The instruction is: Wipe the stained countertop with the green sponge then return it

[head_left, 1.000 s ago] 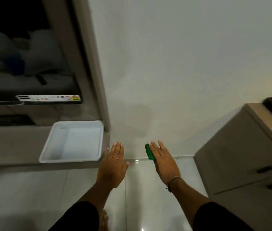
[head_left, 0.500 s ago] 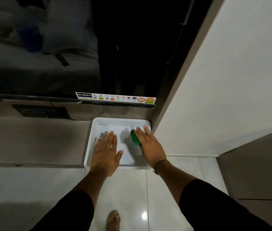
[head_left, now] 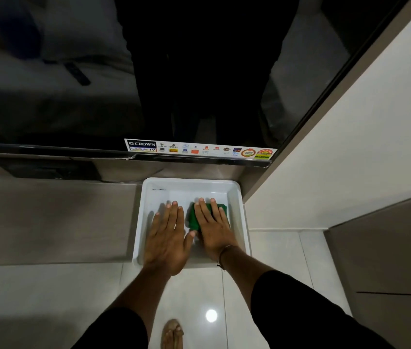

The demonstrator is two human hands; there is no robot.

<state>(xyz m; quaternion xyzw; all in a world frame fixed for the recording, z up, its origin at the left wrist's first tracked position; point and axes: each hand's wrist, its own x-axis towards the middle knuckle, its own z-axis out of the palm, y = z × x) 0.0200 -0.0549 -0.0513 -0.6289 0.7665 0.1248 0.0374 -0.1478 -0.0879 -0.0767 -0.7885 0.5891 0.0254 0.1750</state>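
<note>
- The grey wood-grain bench [head_left: 48, 217] is carrying a white rectangular plastic tray [head_left: 237, 197];
- the left hand [head_left: 166, 238] is lying flat, released, over the tray;
- the right hand [head_left: 212, 227] is pressing the green sponge [head_left: 192, 217] flat inside the tray; lifting straight off should leave it settled.

A sticker strip [head_left: 200, 149] along the lower edge of the television [head_left: 149, 71] reads "CROWN" in white on dark, with "Google TV" just beneath it, followed rightward by a row of small app logos and badges too tiny to read.
</note>
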